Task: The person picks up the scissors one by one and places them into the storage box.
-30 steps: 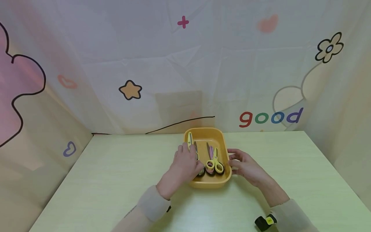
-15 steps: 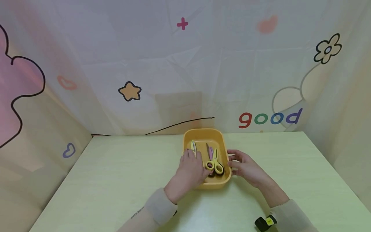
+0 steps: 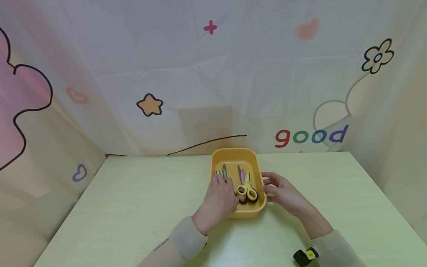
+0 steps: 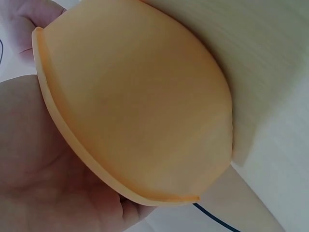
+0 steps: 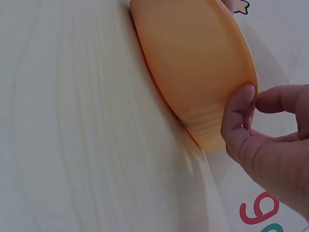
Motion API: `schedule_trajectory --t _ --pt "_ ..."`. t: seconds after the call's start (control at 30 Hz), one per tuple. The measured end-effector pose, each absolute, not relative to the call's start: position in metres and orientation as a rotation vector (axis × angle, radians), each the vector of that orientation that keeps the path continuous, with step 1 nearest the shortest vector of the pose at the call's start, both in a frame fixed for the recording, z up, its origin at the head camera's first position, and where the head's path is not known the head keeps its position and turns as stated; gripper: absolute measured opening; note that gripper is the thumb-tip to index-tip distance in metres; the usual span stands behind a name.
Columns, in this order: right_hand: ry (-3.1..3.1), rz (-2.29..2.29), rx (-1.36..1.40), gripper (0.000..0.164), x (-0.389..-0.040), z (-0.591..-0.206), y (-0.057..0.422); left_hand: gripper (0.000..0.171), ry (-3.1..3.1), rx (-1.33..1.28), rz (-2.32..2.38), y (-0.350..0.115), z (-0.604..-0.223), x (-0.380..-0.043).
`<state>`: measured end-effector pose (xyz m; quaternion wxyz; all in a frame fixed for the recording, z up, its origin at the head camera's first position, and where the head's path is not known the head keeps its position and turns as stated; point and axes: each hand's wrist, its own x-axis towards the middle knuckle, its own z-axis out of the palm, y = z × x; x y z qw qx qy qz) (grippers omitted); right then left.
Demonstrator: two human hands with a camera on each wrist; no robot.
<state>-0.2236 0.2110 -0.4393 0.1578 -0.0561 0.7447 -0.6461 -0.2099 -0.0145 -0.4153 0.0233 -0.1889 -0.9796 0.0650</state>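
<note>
A yellow plastic tray (image 3: 237,155) stands near the back of the table, holding several pairs of scissors. My left hand (image 3: 221,198) reaches over its left side; the fingers are mostly hidden and seem to hold yellow scissors (image 3: 219,172), whose tips show beyond them. A dark blade (image 3: 225,167) shows beside those tips. To the right in the tray lie another pair of yellow scissors (image 3: 248,188) and a pair with a pink blade cover (image 3: 243,175). My right hand (image 3: 283,193) pinches the tray's right rim; in the right wrist view the thumb presses the outer wall (image 5: 193,53).
The pale wooden table (image 3: 133,207) meets a printed curtain (image 3: 186,74) just behind the tray. A black device with a yellow label (image 3: 305,256) is at the right sleeve. A dark cable (image 4: 212,216) crosses the bottom of the left wrist view.
My left hand has moved right and lower into the tray, and the yellow scissors' tips have come down with it. The right hand stays at the rim.
</note>
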Motion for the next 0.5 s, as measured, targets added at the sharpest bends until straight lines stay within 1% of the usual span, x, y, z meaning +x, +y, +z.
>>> schedule_trajectory --t 0.2,0.5 --pt "2.118 -1.855 -0.164 0.058 -0.224 -0.439 0.212 0.042 -3.021 -0.602 0.220 -0.017 -0.416 -0.210" --pt "2.119 -1.855 -0.164 0.058 -0.224 -0.438 0.212 0.046 -2.953 -0.721 0.073 -0.027 -0.416 -0.214"
